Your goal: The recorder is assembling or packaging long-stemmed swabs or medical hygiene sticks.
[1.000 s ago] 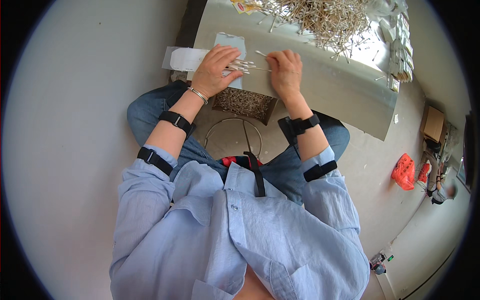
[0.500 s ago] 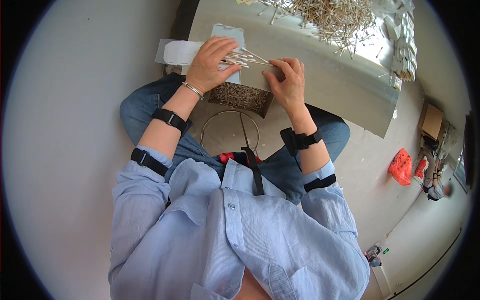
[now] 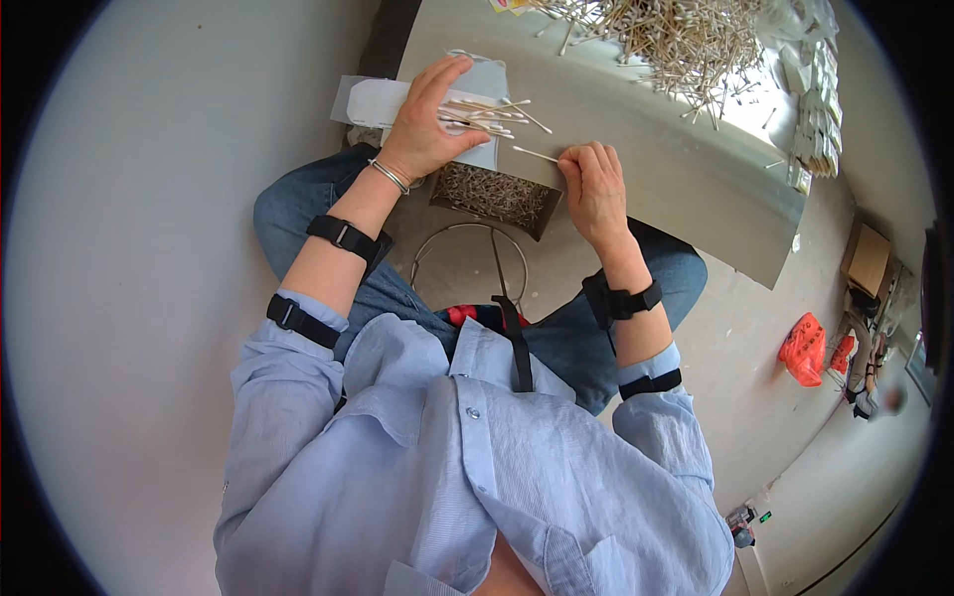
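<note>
My right hand [image 3: 598, 189] pinches a single cotton swab [image 3: 535, 154] by one end, its other tip pointing left above the metal table. On the left, my left hand [image 3: 422, 124] is open, thumb and fingers spread wide around a loose bunch of cotton swabs [image 3: 487, 117]. Those swabs lie at different angles over a pale blue pad [image 3: 487, 75], some crossing each other, with their rear ends partly hidden by the hand. Beside my left fingers is a white paper packet [image 3: 373, 102] with a clear edge, partly covered by the hand.
A large heap of cotton swabs [image 3: 686, 40] covers the table's [image 3: 686, 164] far side. Stacked packets [image 3: 820, 114] stand at its right edge. Under the near edge, an open box [image 3: 492, 194] holds more swabs. A red plastic bag [image 3: 803, 350] lies on the floor to the right.
My right hand has drawn one swab away from the bunch. My left fingers have spread farther apart, and the swabs between them lie looser. The whole view has shifted slightly.
</note>
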`<state>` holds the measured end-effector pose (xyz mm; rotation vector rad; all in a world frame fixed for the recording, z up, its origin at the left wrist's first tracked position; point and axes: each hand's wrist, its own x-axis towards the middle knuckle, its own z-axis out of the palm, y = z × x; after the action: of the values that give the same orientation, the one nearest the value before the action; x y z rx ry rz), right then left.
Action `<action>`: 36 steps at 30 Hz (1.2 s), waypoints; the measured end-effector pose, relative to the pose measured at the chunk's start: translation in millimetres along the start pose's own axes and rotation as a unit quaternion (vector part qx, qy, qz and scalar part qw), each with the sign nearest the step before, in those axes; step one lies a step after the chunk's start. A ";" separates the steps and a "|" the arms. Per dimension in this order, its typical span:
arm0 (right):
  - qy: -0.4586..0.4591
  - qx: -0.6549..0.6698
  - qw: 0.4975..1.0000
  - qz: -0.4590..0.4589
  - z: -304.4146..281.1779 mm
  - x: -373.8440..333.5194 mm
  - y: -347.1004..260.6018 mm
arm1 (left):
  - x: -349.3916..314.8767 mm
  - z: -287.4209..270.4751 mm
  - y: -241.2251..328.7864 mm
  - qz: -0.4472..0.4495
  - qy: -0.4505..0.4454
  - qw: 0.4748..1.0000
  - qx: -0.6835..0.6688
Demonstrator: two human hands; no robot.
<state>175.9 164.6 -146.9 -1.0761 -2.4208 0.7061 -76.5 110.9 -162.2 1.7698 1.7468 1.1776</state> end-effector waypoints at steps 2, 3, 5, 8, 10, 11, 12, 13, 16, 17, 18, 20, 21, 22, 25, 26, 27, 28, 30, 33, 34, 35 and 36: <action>-0.001 -0.048 0.999 0.005 0.0 -2.1 -7.4 | -2.9 0.2 0.9 0.001 -0.019 1.000 0.012; -0.002 -0.046 0.999 0.004 -0.4 -2.5 -10.1 | -4.5 -0.4 0.6 0.003 -0.038 0.999 0.021; -0.049 -0.031 0.998 -0.034 -1.1 -3.2 -14.7 | -10.2 -5.8 -0.7 -0.014 -0.028 0.999 0.027; -0.055 -0.007 0.996 -0.069 -1.3 -6.6 -21.7 | -13.6 -17.1 -6.7 -0.028 -0.018 0.999 0.041; -0.022 0.008 0.998 -0.058 4.2 1.6 -22.1 | -14.7 -20.2 -9.6 -0.028 -0.015 0.998 0.052; 0.012 0.021 0.999 -0.046 8.1 7.9 -22.0 | -15.5 -19.5 -10.6 -0.024 -0.015 0.998 0.057; 0.011 0.023 0.999 -0.048 12.9 16.5 -22.1 | -17.3 -18.5 -12.0 -0.022 -0.015 0.998 0.062; 0.035 -0.011 0.998 -0.046 16.9 27.3 -22.5 | -18.9 -16.8 -12.0 -0.023 -0.014 0.998 0.063; 0.070 -0.060 0.995 -0.045 28.6 54.2 -20.2 | -20.6 -11.2 -11.0 -0.024 -0.007 0.997 0.071; 0.079 -0.075 0.993 -0.046 31.1 60.1 -18.7 | -20.5 -10.3 -11.2 -0.020 0.000 0.998 0.068; 0.079 -0.075 0.993 -0.047 33.0 64.2 -17.4 | -20.6 -10.2 -11.1 -0.017 0.007 0.998 0.065; 0.044 -0.078 0.995 -0.038 35.6 69.6 -15.0 | -21.3 -9.7 -10.7 -0.021 0.007 0.997 0.068; 0.043 -0.078 0.995 -0.039 36.0 71.0 -14.5 | -22.0 -9.6 -10.8 -0.024 0.005 0.997 0.070; 0.037 -0.083 0.995 -0.036 36.2 71.9 -13.9 | -22.6 -9.5 -10.9 -0.025 0.006 0.997 0.069; 0.032 -0.083 0.996 -0.014 37.4 74.5 -14.3 | -24.5 -8.7 -11.2 -0.019 0.021 0.996 0.090; 0.034 -0.076 0.996 0.005 38.0 75.2 -14.9 | -25.0 -8.3 -11.3 -0.029 0.032 0.995 0.087; 0.033 -0.077 0.997 0.005 38.9 75.5 -16.4 | -25.2 -8.7 -10.5 -0.040 0.042 0.995 0.084; 0.038 -0.086 0.996 0.003 40.2 75.8 -18.2 | -24.7 -9.2 -10.3 -0.041 0.043 0.995 0.083; 0.042 -0.094 0.995 -0.002 41.9 76.4 -25.6 | -23.1 -10.9 -11.1 -0.030 0.045 0.996 0.066; 0.094 -0.062 0.992 -0.061 40.7 67.7 -42.3 | -24.6 -10.3 -13.5 -0.030 0.046 0.997 0.062; 0.062 -0.056 0.994 -0.074 41.4 63.1 -45.6 | -24.8 -10.6 -13.7 -0.031 0.047 0.997 0.062; 0.031 -0.050 0.995 -0.087 43.4 60.5 -47.3 | -24.9 -11.1 -14.0 -0.028 0.049 0.996 0.062; 0.030 -0.050 0.994 -0.087 46.3 59.0 -47.7 | -24.8 -11.3 -13.8 -0.025 0.052 0.996 0.061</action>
<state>87.1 169.1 -146.8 -0.8957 -2.4830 0.4928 -90.6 86.2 -173.5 1.7506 1.9489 1.1850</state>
